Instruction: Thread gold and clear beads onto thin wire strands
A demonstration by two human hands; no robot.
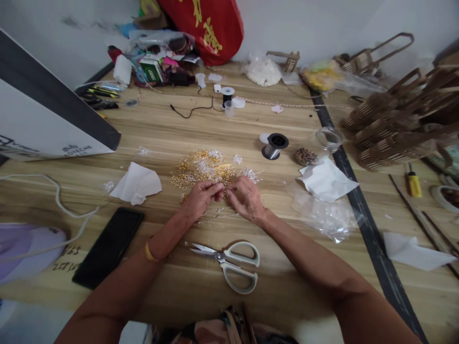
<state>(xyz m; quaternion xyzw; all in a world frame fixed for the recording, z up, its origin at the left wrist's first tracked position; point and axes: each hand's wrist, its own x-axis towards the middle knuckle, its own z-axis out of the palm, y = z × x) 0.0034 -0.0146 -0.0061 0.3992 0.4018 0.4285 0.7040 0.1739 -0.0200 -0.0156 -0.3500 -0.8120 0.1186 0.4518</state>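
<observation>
My left hand and my right hand meet over the table, fingertips almost touching. Both are closed in a pinch, and whatever is between the fingers is too small to name. Just beyond them spreads a pile of gold and silver jewelry findings, with small rings at its left side. Thin silver pins lie behind my right hand. A fine chain runs across the wood below my hands. Nearer to me lie scissors with pale handles, blades slightly apart and pointing left.
A black phone and white paper lie to the left. On the right are a wire spool, a tipped clear jar with beads, crumpled plastic and brown wooden racks. A white box stands at far left.
</observation>
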